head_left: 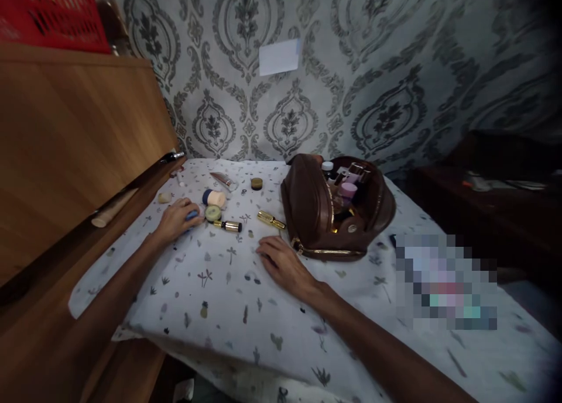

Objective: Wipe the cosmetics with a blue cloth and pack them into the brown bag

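Note:
My left hand (179,220) is closed round a small blue item (192,214) on the left side of the cloth; its kind is mostly hidden by my fingers. Close by lie a round green-lidded jar (213,214), a cream and navy container (216,199) and a gold and black tube (229,226). My right hand (281,262) lies palm down on the cloth with its fingers loosely stretched and nothing visible in them. Just beyond its fingers is a gold tube (271,219). To its right stands an unzipped brown bag (307,210) with several cosmetics inside.
Farther back on the patterned cloth (228,309) are a small dark-gold jar (257,183) and a squeeze tube (223,181). A small pale item (164,197) lies at the left. A wooden cabinet (79,128) borders the left side, and a pixelated object (443,280) is at the right.

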`<state>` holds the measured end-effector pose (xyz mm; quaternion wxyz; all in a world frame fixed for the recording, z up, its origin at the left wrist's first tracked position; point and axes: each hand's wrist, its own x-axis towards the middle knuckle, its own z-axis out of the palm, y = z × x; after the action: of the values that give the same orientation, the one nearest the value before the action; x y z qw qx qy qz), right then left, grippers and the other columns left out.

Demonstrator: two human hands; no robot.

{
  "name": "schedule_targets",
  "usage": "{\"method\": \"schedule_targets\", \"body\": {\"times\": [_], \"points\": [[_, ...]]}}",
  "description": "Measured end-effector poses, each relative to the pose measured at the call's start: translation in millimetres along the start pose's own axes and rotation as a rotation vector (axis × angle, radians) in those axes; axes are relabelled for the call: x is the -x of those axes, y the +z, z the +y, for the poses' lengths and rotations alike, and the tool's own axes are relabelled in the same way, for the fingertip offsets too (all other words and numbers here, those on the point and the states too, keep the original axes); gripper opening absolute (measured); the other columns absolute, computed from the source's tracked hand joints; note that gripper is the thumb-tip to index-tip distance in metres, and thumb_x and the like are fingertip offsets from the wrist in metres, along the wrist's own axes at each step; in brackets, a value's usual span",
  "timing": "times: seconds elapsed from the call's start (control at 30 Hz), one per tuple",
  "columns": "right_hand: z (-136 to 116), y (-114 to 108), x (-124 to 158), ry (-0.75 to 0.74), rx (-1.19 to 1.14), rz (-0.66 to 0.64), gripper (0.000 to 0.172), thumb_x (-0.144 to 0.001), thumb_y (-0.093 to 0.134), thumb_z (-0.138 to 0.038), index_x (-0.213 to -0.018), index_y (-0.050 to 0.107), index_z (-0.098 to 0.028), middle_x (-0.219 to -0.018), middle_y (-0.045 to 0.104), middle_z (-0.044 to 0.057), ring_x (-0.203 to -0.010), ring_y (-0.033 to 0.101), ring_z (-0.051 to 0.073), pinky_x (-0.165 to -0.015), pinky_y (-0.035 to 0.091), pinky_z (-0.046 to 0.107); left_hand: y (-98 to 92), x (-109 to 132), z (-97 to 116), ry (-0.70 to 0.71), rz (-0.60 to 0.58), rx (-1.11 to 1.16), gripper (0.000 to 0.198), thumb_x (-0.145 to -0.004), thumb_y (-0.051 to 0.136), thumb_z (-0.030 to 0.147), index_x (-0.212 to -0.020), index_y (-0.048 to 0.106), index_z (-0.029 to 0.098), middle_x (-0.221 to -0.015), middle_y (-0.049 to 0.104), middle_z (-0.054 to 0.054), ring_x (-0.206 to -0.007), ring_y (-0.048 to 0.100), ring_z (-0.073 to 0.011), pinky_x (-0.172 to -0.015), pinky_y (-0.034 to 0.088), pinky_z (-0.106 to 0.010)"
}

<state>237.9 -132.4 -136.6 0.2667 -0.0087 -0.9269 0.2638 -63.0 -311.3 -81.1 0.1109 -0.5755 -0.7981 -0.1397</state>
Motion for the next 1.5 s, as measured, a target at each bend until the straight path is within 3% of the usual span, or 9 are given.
{"method": "schedule_targets", "body": {"times": [0.17,0.37,0.5,0.63,0.8,0.97,1.2,1.37,1.5], "points": [[0.4,0.5,-0.1,-0.008,0.020,-0.004,0.019,-0.090,0.051,-0.008,-0.097,0.065,-0.018,-0.105,0.065,0.011,-0.103,0.057,0.025,-0.092,0.052,0.043,8.0,-7.9,36.7,0.218,-0.198,-0.090,0.034,-0.095,0.051,0.051,-0.091,0.069,0.023,-0.095,0.065,-0.007,-0.096,0.059,-0.0232,-0.074,0.045,-0.031],[-1.9,-1.3,-1.0,0.003,0.025,-0.012,0.019,-0.090,0.051,-0.008,-0.096,0.065,-0.019,-0.104,0.064,0.010,-0.103,0.057,0.024,-0.091,0.052,0.042,27.0,-24.3,74.3,0.026,-0.084,-0.050,0.031,-0.099,0.044,0.041,-0.115,0.063,0.023,-0.110,0.064,-0.009,-0.103,0.060,-0.0254,-0.076,0.049,-0.034],[-2.6,-3.0,-0.5,-0.007,0.024,-0.013,0.019,-0.090,0.050,-0.009,-0.097,0.065,-0.019,-0.105,0.064,0.010,-0.104,0.057,0.024,-0.092,0.052,0.043,22.3,-23.6,69.1,-0.033,0.018,-0.051,0.032,-0.100,0.041,0.040,-0.119,0.061,0.024,-0.114,0.061,-0.009,-0.108,0.057,-0.0254,-0.081,0.049,-0.035],[-2.3,-2.7,-0.7,-0.009,0.027,-0.013,0.018,-0.090,0.050,-0.008,-0.096,0.065,-0.018,-0.105,0.064,0.011,-0.104,0.057,0.025,-0.092,0.052,0.043,14.7,-16.9,34.4,-0.220,0.168,-0.174,0.036,-0.098,0.043,0.043,-0.120,0.061,0.021,-0.120,0.059,-0.013,-0.115,0.052,-0.0309,-0.089,0.047,-0.041],[-2.9,-2.3,-0.1,-0.006,0.040,-0.013,0.021,-0.090,0.050,-0.008,-0.100,0.065,-0.019,-0.108,0.065,0.010,-0.105,0.058,0.025,-0.094,0.052,0.045,22.0,-6.9,6.2,-0.405,-0.043,-0.153,0.045,-0.099,0.036,0.047,-0.123,0.059,0.017,-0.116,0.066,-0.016,-0.111,0.058,-0.0319,-0.091,0.046,-0.044],[-8.9,-4.4,-1.6,-0.010,0.082,-0.072,0.030,-0.089,0.052,-0.010,-0.118,0.060,-0.016,-0.129,0.061,0.015,-0.120,0.054,0.028,-0.102,0.047,0.048,21.2,5.4,26.3,-0.406,-0.018,-0.126,0.044,-0.099,0.036,0.051,-0.127,0.052,0.020,-0.118,0.064,-0.013,-0.104,0.064,-0.0288,-0.081,0.049,-0.038],[-16.3,1.1,-32.3,-0.013,0.118,-0.245,0.035,-0.090,0.056,-0.017,-0.125,0.057,-0.015,-0.130,0.060,0.016,-0.124,0.052,0.029,-0.105,0.044,0.048,4.7,8.4,76.0,-0.232,0.064,-0.061,0.033,-0.095,0.051,0.047,-0.117,0.055,0.023,-0.115,0.058,-0.009,-0.099,0.061,-0.0266,-0.069,0.048,-0.032],[-4.7,10.7,-35.0,0.093,0.123,-0.172,0.047,-0.092,0.053,-0.023,-0.138,0.049,-0.012,-0.148,0.043,0.022,-0.140,0.040,0.031,-0.112,0.038,0.052,-0.8,5.4,100.9,-0.067,0.109,0.335,0.031,-0.094,0.050,0.047,-0.099,0.062,0.019,-0.094,0.064,-0.005,-0.090,0.060,-0.0217,-0.077,0.048,-0.031],[-2.6,11.3,-23.0,0.101,0.083,-0.162,0.049,-0.094,0.050,-0.025,-0.141,0.047,-0.011,-0.149,0.043,0.021,-0.142,0.038,0.030,-0.115,0.036,0.050,-4.7,-2.1,102.0,-0.193,0.083,0.816,0.039,-0.092,0.046,0.053,-0.083,0.060,0.017,-0.072,0.062,-0.001,-0.066,0.060,-0.0153,-0.064,0.048,-0.026]]}}
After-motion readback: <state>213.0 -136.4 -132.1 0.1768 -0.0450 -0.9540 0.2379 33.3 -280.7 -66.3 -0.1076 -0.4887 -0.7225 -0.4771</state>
